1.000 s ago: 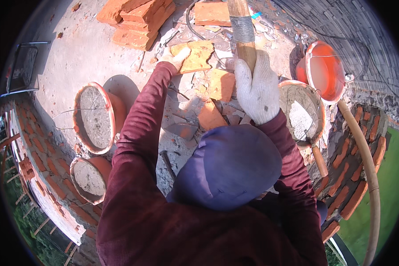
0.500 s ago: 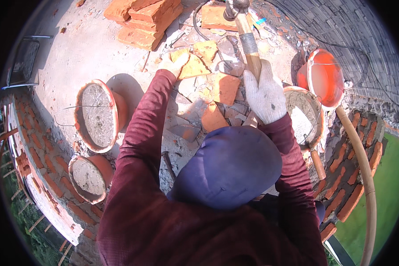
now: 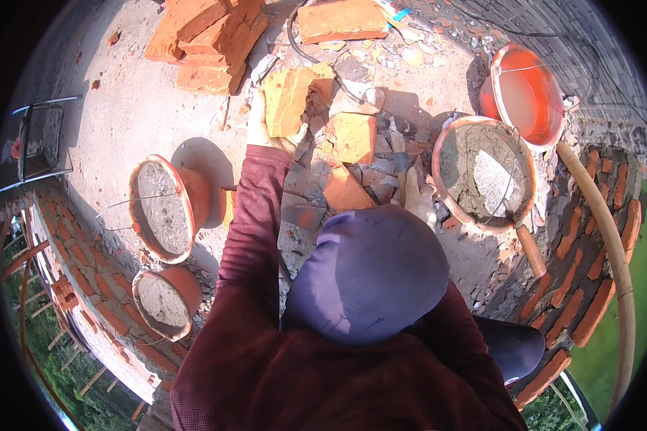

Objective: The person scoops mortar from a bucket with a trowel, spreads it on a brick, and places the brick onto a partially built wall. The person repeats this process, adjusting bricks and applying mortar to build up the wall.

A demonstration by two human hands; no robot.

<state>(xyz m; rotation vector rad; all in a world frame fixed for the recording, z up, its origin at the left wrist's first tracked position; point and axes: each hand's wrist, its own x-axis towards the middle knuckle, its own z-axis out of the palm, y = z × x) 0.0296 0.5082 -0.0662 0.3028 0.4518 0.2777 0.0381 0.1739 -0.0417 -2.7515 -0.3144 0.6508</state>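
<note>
My left hand (image 3: pixel 257 128), in a pale glove, is closed around a broken orange brick (image 3: pixel 286 100) held up over the rubble. My right hand (image 3: pixel 422 200), gloved too, grips the wooden handle of a hammer (image 3: pixel 401 159) low over the debris. Part of that hand and forearm is hidden by the blue cap (image 3: pixel 374 273). Between the hands lie a squarish brick piece (image 3: pixel 355 136) and a pointed brick fragment (image 3: pixel 346 190). More yellowish-orange brick (image 3: pixel 322 82) shows just behind the held one.
Stacked bricks (image 3: pixel 212 50) stand at the far left, with a single brick (image 3: pixel 342 20) beyond the rubble. Mortar buckets (image 3: pixel 187 194) (image 3: pixel 194 287) sit left. On the right are a mortar bucket (image 3: pixel 438 154) with a trowel (image 3: pixel 530 251), a red bucket (image 3: pixel 492 97) and a bamboo pole (image 3: pixel 597 208).
The raised hammer has come down and closer to me in my right hand. My left hand, earlier on a flat brick fragment on the rubble, now holds up a chunkier broken brick.
</note>
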